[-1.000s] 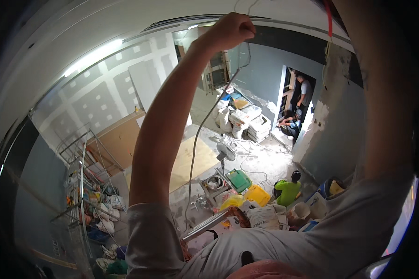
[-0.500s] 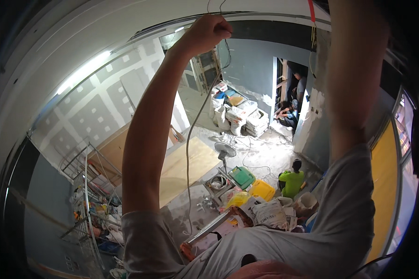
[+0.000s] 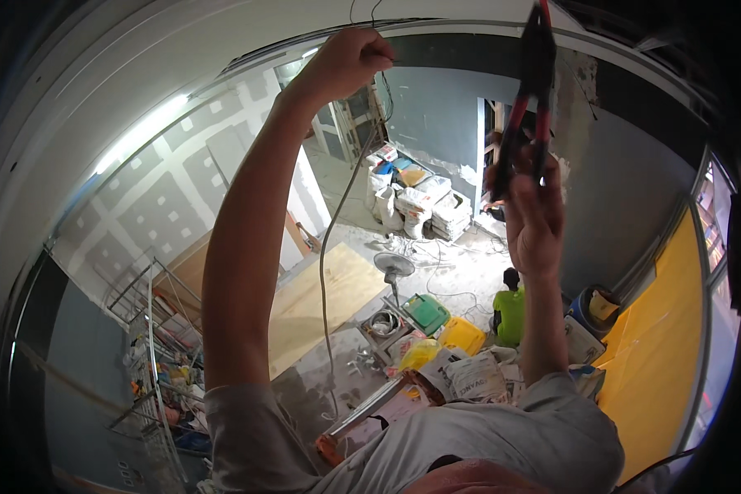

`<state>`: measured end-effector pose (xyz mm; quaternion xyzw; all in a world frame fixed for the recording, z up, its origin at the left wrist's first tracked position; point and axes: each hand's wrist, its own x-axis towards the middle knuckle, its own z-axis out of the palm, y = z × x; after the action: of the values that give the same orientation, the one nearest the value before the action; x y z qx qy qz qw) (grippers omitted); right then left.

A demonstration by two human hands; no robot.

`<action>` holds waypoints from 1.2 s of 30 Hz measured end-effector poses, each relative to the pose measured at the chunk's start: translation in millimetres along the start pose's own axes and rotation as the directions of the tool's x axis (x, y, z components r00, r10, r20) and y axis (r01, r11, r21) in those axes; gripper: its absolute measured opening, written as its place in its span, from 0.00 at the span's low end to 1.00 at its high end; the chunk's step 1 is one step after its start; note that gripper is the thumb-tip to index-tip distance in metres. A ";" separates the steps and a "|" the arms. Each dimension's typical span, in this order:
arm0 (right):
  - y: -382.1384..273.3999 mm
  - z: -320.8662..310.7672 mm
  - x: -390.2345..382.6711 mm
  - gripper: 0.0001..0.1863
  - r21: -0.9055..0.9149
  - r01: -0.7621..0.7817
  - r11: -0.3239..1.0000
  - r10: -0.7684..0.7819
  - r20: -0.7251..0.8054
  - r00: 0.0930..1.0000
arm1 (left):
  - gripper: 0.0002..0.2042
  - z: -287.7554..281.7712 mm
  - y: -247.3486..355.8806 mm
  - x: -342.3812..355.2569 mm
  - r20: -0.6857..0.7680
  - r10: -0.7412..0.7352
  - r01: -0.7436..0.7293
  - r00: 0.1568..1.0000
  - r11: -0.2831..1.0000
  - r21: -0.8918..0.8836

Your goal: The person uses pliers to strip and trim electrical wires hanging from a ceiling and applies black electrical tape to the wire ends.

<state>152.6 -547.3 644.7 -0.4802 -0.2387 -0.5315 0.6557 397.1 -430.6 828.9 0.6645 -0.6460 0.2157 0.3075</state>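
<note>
My left hand (image 3: 350, 62) is raised to the ceiling edge with its fingers closed in a pinch on a thin cable (image 3: 324, 284). Two dark wire ends stick up above that fist. Below it the cable loops, then hangs grey past my forearm toward the floor. Off to the right, my right hand (image 3: 535, 218) grips a pair of pliers (image 3: 538, 74) with red and black handles. The pliers point upward, their tip near the top of the view and apart from the cable.
Below me a person in a bright green shirt (image 3: 510, 313) crouches near yellow and green bins (image 3: 461, 335). White sacks (image 3: 416, 202) are piled by the far wall. A standing fan (image 3: 393, 265), a plywood sheet (image 3: 329, 300) and a metal frame (image 3: 152, 354) stand or lie around.
My right hand has come down into view from above, bringing the pliers with it. My left hand keeps its pinch on the cable, shifted slightly left in view.
</note>
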 end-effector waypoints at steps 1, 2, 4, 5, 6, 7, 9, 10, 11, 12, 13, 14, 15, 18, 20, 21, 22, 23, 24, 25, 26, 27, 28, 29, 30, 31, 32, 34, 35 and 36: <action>2.4 -13.1 1.0 0.21 0.006 -0.005 1.000 0.005 -0.005 1.000 | 0.07 -0.9 -2.3 -1.0 0.007 -0.005 0.005 1.000 1.000 0.003; 3.7 -28.6 4.9 0.22 0.049 -0.278 0.959 0.268 0.141 0.953 | 0.07 -2.0 -4.3 -2.1 0.007 -0.012 0.012 1.000 1.000 0.021; 18.5 -40.7 7.9 0.25 0.038 -0.547 0.837 0.504 0.338 0.795 | 0.07 2.6 -7.9 -2.0 0.017 -0.017 0.016 1.000 1.000 0.022; 29.0 -46.6 7.1 0.24 0.014 -0.579 0.815 0.553 0.278 0.786 | 0.06 3.8 -9.8 -2.6 0.021 -0.018 0.017 1.000 0.999 0.031; 36.5 -51.1 7.6 0.23 -0.007 -0.608 0.794 0.594 0.221 0.773 | 0.06 1.4 -6.7 -2.2 0.021 -0.017 0.016 1.000 0.999 0.045; 46.8 -58.2 11.2 0.23 -0.005 -0.612 0.791 0.598 0.219 0.771 | 0.06 1.0 -5.7 -2.3 0.025 0.005 -0.007 1.000 0.998 0.063; 63.1 -70.7 22.7 0.20 -0.587 -0.345 0.733 0.523 0.161 0.837 | 0.06 0.9 -3.1 -0.9 0.034 0.011 -0.014 0.999 0.994 0.104; 66.1 -70.5 26.0 0.18 -0.724 -0.196 0.661 0.434 0.156 0.888 | 0.06 1.2 -1.5 0.0 0.040 0.020 -0.026 0.999 0.989 0.148; 69.0 -69.5 33.3 0.18 -0.780 -0.161 0.604 0.442 0.160 0.883 | 0.06 1.6 0.4 1.0 0.045 0.015 -0.021 0.999 0.989 0.146; 71.9 -69.8 42.5 0.18 -0.832 -0.119 0.542 0.447 0.165 0.879 | 0.05 1.5 1.5 2.8 0.066 0.015 -0.025 0.998 0.988 0.151; 75.4 -71.1 49.6 0.18 -0.832 -0.122 0.542 0.450 0.165 0.878 | 0.05 1.3 2.7 4.3 0.088 0.016 -0.029 0.996 0.987 0.156; 78.9 -72.3 56.1 0.18 -0.852 -0.078 0.518 0.438 0.186 0.879 | 0.05 1.6 4.1 5.4 0.089 0.012 -0.026 0.996 0.987 0.156; 81.7 -74.8 61.9 0.17 -0.871 -0.033 0.490 0.428 0.207 0.880 | 0.04 3.5 8.7 6.0 0.092 0.034 -0.049 0.995 0.985 0.166; 87.1 -82.7 75.7 0.17 -0.863 0.068 0.500 0.337 0.267 0.903 | 0.05 1.5 36.5 7.7 0.110 -0.067 0.049 0.992 0.986 0.158; 85.8 -85.7 79.3 0.16 -0.865 0.077 0.495 0.335 0.272 0.902 | 0.08 1.0 49.3 9.0 0.130 -0.189 0.170 0.973 0.975 0.146; 85.0 -85.0 81.6 0.17 -0.864 0.091 0.496 0.328 0.284 0.901 | 0.08 0.1 50.2 9.0 0.130 -0.198 0.176 0.972 0.971 0.165; 85.3 -85.1 83.5 0.19 -0.863 0.105 0.495 0.321 0.294 0.900 | 0.08 -0.6 51.0 8.8 0.129 -0.205 0.180 0.970 0.967 0.182; 86.8 -86.3 85.4 0.19 -0.861 0.106 0.497 0.323 0.296 0.899 | 0.08 -1.1 52.0 8.5 0.128 -0.209 0.184 0.970 0.966 0.184; 88.7 -88.3 87.6 0.19 -0.863 0.210 0.459 0.252 0.353 0.901 | 0.07 -1.0 51.9 9.5 0.133 -0.198 0.173 0.971 0.969 0.175; 90.6 -89.8 89.4 0.20 -0.857 0.310 0.411 0.182 0.411 0.893 | 0.07 -0.8 52.0 10.3 0.139 -0.186 0.163 0.973 0.973 0.166; 92.6 -90.5 90.8 0.20 -0.857 0.309 0.413 0.183 0.410 0.893 | 0.07 -0.4 52.3 11.1 0.140 -0.188 0.164 0.972 0.972 0.167; 94.4 -91.3 92.1 0.20 -0.839 0.316 0.443 0.145 0.416 0.898 | 0.07 0.3 53.6 12.1 0.148 -0.188 0.164 0.971 0.973 0.164; 95.2 -91.8 93.3 0.21 -0.819 0.325 0.473 0.107 0.419 0.901 | 0.07 0.7 55.1 12.9 0.155 -0.188 0.163 0.970 0.973 0.161; 95.0 -92.2 94.4 0.21 -0.820 0.324 0.472 0.107 0.418 0.902 | 0.07 0.4 56.5 12.6 0.156 -0.187 0.162 0.970 0.974 0.160; 95.0 -92.1 95.7 0.21 -0.819 0.328 0.471 0.100 0.418 0.903 | 0.07 -0.8 59.9 10.8 0.155 -0.171 0.149 0.973 0.978 0.147; 94.6 -92.2 96.4 0.21 -0.819 0.331 0.470 0.093 0.418 0.904 | 0.07 -1.4 62.6 10.0 0.154 -0.155 0.135 0.976 0.982 0.133; 93.4 -92.3 96.8 0.21 -0.819 0.331 0.469 0.091 0.418 0.904 | 0.07 0.6 60.3 11.9 0.154 -0.154 0.134 0.976 0.982 0.134; 90.9 -89.8 98.0 0.22 -0.819 0.355 0.451 0.080 0.433 0.898 | 0.07 4.1 56.2 14.7 0.143 -0.176 0.152 0.974 0.975 0.162; 89.6 -88.4 98.6 0.22 -0.818 0.356 0.452 0.078 0.434 0.897 | 0.07 3.9 53.6 14.9 0.142 -0.176 0.152 0.974 0.975 0.164; 88.0 -87.7 99.5 0.22 -0.817 0.361 0.450 0.081 0.440 0.894 | 0.07 3.6 55.2 14.7 0.147 -0.203 0.178 0.968 0.969 0.170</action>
<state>248.8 -673.6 656.3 -0.8285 -0.1024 -0.5147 0.1956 343.1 -442.4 843.6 0.7611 -0.5831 0.1798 0.2201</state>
